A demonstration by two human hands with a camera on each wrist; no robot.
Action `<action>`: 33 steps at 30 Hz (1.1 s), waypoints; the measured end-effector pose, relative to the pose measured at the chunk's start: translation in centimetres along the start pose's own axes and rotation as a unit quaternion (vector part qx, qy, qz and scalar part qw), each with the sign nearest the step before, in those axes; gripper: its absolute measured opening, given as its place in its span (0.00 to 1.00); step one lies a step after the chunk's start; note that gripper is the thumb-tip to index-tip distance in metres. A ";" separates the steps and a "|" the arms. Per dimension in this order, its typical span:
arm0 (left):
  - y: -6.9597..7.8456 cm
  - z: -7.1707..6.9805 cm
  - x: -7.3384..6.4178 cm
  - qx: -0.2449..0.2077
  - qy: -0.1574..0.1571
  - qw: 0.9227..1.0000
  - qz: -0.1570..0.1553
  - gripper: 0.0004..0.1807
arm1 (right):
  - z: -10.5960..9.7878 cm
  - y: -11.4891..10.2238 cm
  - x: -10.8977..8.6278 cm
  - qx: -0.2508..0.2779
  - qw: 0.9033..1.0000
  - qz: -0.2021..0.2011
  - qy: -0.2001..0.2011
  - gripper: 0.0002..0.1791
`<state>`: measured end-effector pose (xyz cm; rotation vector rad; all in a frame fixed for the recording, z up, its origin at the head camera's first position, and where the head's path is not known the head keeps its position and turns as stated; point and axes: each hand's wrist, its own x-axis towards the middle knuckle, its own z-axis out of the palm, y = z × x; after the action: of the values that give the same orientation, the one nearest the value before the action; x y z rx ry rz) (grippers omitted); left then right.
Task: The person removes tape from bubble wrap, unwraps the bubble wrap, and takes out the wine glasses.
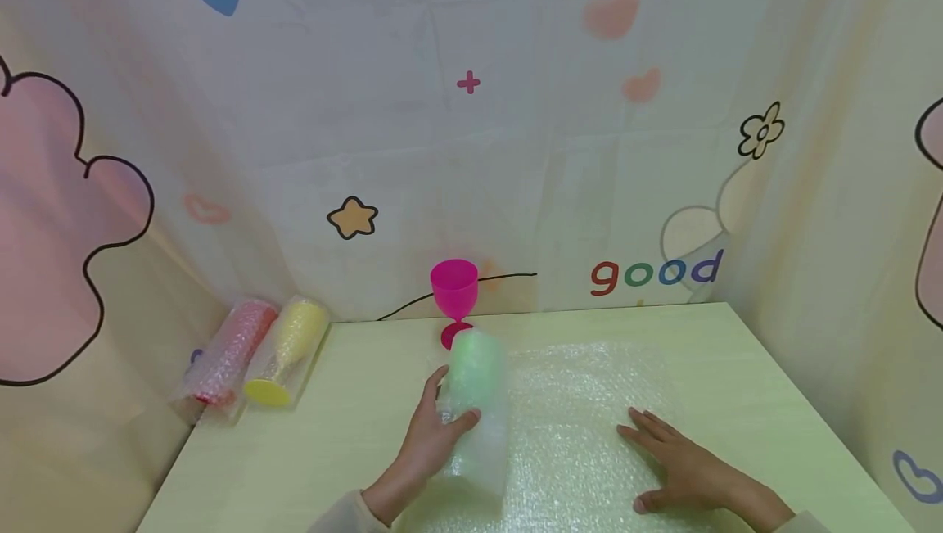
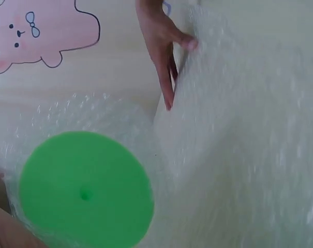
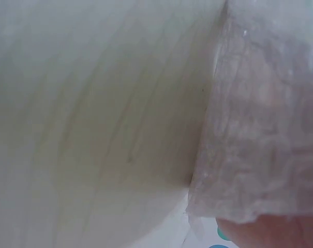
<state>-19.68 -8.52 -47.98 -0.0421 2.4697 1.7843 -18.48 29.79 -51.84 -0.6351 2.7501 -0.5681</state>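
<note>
My left hand (image 1: 430, 439) grips a green goblet (image 1: 474, 365) rolled in bubble wrap, thumb across the near side and fingers round the far side. Its flat round green base (image 2: 86, 170) faces the left wrist camera, with clear wrap around it. To the right, a loose sheet of bubble wrap (image 1: 567, 459) spreads over the table. My right hand (image 1: 685, 467) is at the right part of that sheet, fingers extended and thumb apart. In the right wrist view a flap of wrap (image 3: 259, 134) hides most of this hand.
A bare pink goblet (image 1: 454, 287) stands upright at the table's back edge, just behind the wrapped one. Two wrapped goblets, one red (image 1: 236, 349) and one yellow (image 1: 298, 332), lie at the back left corner. A printed curtain (image 1: 516, 156) hangs behind the table (image 1: 354, 402).
</note>
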 end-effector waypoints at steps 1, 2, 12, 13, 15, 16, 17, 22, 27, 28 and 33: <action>0.1 0.2 -0.1 -0.011 -0.003 1.000 -0.011 0.48 | 0.0 0.0 0.0 0.000 1.000 0.000 0.000 0.56; 0.2 0.5 -0.2 -0.021 -0.006 1.000 -0.021 0.48 | 0.0 0.0 0.0 0.000 1.000 -0.001 0.000 0.56; 0.4 2.9 -0.9 -0.077 -0.023 0.995 -0.065 0.50 | 0.1 0.0 0.0 0.007 1.000 0.003 -0.001 0.56; 0.4 3.2 -0.9 -0.081 -0.023 0.994 -0.066 0.50 | 0.1 0.0 0.0 0.006 1.000 0.003 -0.001 0.56; 0.4 3.7 -1.1 -0.086 -0.022 0.994 -0.066 0.50 | 0.1 0.0 0.0 0.003 1.000 0.003 0.000 0.56; 0.3 3.9 -1.2 -0.087 -0.022 0.994 -0.064 0.50 | 0.1 0.0 0.0 0.001 1.000 0.002 0.001 0.56; 0.3 4.2 -1.3 -0.087 -0.023 0.994 -0.062 0.50 | 0.1 0.0 0.0 0.001 1.000 0.001 0.002 0.56; -0.2 5.3 -1.6 -0.083 -0.028 0.995 -0.051 0.50 | 0.1 -0.1 0.0 0.003 1.000 -0.002 0.005 0.56; -0.2 5.5 -1.9 -0.078 -0.036 0.995 -0.056 0.49 | -0.1 -0.4 0.0 0.007 1.000 -0.003 0.006 0.56; -0.2 5.5 -1.9 -0.080 -0.038 0.994 -0.056 0.49 | -0.1 -0.5 -0.1 0.005 1.000 -0.004 0.006 0.56; -0.3 5.7 -1.8 -0.089 -0.048 0.993 -0.064 0.48 | -0.1 -0.5 -0.2 0.003 1.000 -0.004 0.010 0.56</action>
<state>-17.52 -3.29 -49.84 -0.1230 2.1848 1.8990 -18.19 29.47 -51.46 -0.6430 2.7641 -0.5873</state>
